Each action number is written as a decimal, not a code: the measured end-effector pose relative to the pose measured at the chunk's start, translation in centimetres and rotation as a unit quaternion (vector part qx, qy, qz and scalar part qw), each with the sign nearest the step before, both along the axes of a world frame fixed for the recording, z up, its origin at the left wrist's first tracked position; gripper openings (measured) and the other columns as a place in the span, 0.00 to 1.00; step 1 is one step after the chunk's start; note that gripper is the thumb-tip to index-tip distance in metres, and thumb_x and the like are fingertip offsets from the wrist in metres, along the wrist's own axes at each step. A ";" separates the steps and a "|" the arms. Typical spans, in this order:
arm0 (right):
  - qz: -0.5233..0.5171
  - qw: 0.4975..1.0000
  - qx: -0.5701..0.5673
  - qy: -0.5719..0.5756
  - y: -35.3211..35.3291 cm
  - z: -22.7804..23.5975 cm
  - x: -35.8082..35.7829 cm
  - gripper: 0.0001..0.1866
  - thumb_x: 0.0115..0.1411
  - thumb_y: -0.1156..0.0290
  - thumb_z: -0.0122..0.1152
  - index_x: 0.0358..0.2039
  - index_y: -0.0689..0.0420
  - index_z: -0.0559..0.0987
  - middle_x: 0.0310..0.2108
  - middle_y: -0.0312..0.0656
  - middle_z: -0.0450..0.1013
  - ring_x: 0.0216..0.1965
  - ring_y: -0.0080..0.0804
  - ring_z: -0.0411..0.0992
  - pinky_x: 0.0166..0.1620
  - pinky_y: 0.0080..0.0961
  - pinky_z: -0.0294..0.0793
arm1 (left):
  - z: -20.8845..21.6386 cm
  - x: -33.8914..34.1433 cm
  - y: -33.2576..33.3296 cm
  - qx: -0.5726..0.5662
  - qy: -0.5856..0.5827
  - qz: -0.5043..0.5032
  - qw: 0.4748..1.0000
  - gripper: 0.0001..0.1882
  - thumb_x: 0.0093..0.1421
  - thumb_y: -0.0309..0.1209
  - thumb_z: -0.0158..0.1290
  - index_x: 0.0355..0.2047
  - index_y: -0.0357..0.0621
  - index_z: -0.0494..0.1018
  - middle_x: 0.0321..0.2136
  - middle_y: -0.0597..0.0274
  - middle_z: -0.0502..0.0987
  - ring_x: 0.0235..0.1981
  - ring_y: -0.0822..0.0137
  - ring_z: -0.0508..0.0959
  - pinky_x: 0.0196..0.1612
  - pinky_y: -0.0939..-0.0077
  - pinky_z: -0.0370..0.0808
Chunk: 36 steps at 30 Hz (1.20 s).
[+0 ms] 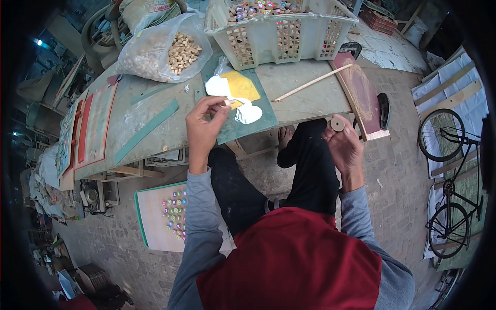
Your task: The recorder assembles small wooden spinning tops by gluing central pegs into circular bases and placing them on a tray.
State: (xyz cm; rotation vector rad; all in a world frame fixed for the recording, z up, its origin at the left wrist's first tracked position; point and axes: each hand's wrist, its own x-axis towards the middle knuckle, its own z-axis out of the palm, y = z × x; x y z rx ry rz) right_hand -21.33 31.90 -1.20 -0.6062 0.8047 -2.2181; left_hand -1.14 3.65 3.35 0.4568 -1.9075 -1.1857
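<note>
Between the thumb and fingers of my left hand (204, 126) is a small light wooden peg (230, 103), over the bench edge. It is beside a thick white puddle that looks like glue (249, 113), spread on a yellow sheet (243, 86); whether peg and puddle touch I cannot tell. Under the sheet lies a dark green board (266, 116). My right hand (347, 151), palm up past the bench's front edge, grips a round wooden disc (337, 124) with a small hole in its middle. The disc and the peg are apart.
A clear plastic bag (150, 54) of wooden pegs and a white crate (253, 49) of painted discs stand at the back. A thin stick (312, 82) and a maroon board (361, 98) lie right. Low at left sits a tray (150, 217) of coloured discs; a bicycle (448, 186) is far right.
</note>
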 end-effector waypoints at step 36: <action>0.205 0.974 -0.083 -0.058 -5.1 3.7 6.3 0.24 0.63 0.68 0.58 0.57 0.66 0.72 0.47 0.46 0.74 0.45 0.33 0.73 0.50 0.30 0.72 | 2.2 -0.2 11.4 -0.007 0.083 -0.141 0.987 0.14 0.58 0.16 0.58 0.46 0.33 0.76 0.45 0.54 0.76 0.41 0.70 0.78 0.42 0.78 0.75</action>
